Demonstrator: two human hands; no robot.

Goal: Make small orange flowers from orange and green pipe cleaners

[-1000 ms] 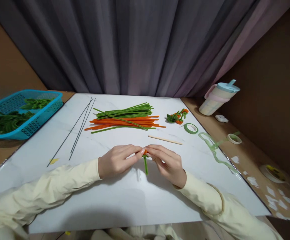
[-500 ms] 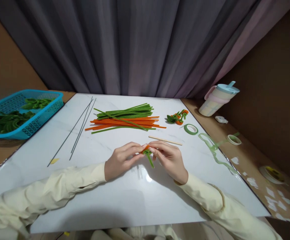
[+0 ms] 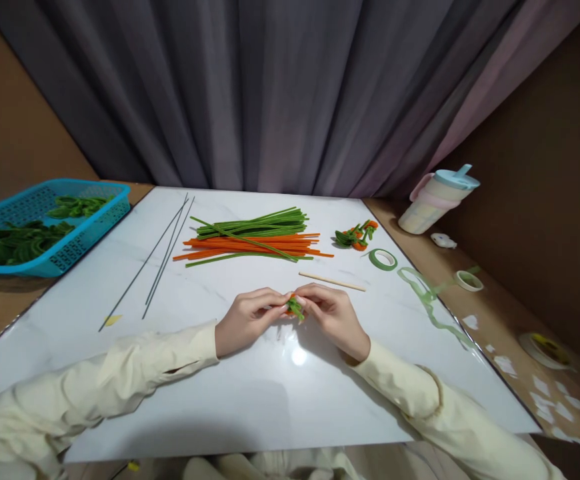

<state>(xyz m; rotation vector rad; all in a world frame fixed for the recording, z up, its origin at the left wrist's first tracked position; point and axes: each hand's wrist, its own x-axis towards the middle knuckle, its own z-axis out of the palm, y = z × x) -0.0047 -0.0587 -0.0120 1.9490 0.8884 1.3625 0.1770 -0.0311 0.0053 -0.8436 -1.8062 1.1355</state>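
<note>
Both grips meet over the white table (image 3: 250, 400): the left hand (image 3: 244, 319) and the right hand (image 3: 334, 315) pinch a small green-and-orange pipe-cleaner piece (image 3: 294, 307) between their fingertips, just above the tabletop. Far left of that piece sits a blue basket (image 3: 77, 243) of green loops; nearer, thin dark wires (image 3: 163, 257). Beyond it lies a pile of green and orange pipe cleaners (image 3: 253, 240). Just right of it lies a wooden stick (image 3: 332, 281), then a green tape roll (image 3: 383, 258) and a lidded cup (image 3: 437, 198).
</note>
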